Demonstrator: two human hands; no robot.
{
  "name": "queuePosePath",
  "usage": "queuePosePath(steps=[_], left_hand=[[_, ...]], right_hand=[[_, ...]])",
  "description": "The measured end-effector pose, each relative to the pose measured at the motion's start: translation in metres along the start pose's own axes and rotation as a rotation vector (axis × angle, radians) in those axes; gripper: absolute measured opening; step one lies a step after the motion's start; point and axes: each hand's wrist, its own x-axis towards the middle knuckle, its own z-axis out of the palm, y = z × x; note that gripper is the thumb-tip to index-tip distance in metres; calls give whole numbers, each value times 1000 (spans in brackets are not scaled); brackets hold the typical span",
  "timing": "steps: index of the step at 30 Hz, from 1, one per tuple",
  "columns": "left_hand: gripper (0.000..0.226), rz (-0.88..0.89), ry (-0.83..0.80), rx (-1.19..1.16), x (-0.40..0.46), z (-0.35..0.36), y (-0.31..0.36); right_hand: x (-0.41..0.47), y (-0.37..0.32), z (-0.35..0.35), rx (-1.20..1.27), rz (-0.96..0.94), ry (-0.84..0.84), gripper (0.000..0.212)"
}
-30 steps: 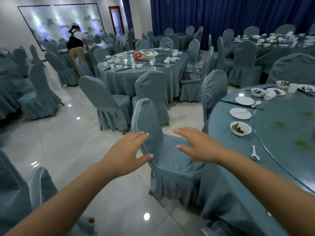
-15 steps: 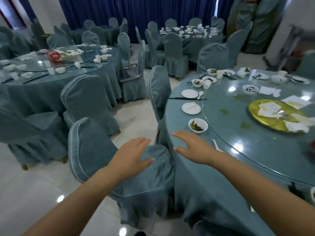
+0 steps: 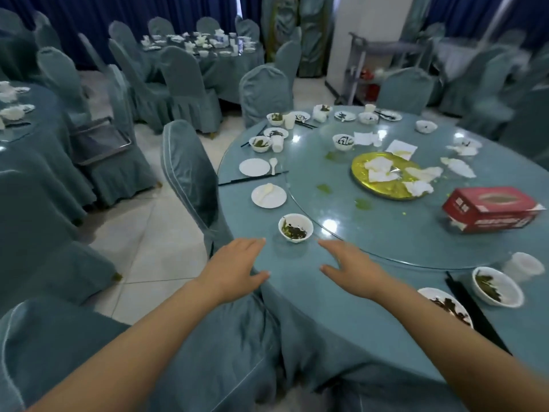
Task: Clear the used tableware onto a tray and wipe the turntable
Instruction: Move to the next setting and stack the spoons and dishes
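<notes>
Small white bowl with green leftovers [image 3: 296,227] at 12 o'clock of hands, near table edge, beside round glass turntable [image 3: 386,221]. Left hand [image 3: 237,270], right hand [image 3: 352,269] flat, empty. Step: reaching, clearing not started. Next: grasp bowl; tray not identified.

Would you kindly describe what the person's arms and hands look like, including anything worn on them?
Both forearms are bare, with no sleeve in view. The left hand and the right hand wear no gloves, and no ring, watch or bracelet shows on either.
</notes>
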Motion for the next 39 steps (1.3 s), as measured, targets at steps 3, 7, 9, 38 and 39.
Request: queuePosePath(steps=[3,7,9,38,39], left_hand=[[72,14,-25,-27,26,7,-11],[71,-4,-60,-50,62,17,-26],[72,-28,-76,-61,83,24,-34],[69,-292,-316,-230,271,129,-115],[70,-289,-302,-222,278,126,-120]], right_hand=[[17,14,1,-16,50,15,58],[56,36,4,9,92,-7,59],[82,48,6,13,101,-27,60],[302,122,85,-131,-122,-228,119],[305,123,80,-110,-100,-216,119]])
